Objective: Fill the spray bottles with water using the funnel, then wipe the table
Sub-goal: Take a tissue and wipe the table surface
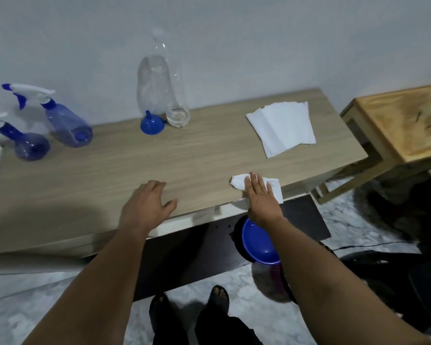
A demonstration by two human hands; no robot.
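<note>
No legible text anywhere. Spray bottles (69,125), clear bottle (159,88), funnel (151,123), tissues (281,128) and table (110,175) carry no readable label, brand, number or sign.

- A light wood-grain table (105,175) stands against a pale wall.
- Two blue spray bottles stand at its far left: the nearer one (23,140) and the farther one (65,123).
- A blue funnel (151,123) sits mouth-down, touching or just beside a clear plastic bottle (159,88).
- Folded white paper towels (281,127) lie at the far right.
- A crumpled white tissue (239,181) lies at the near edge under the right hand (260,197).
- The left hand (147,202) seems to rest on the tabletop.
</note>
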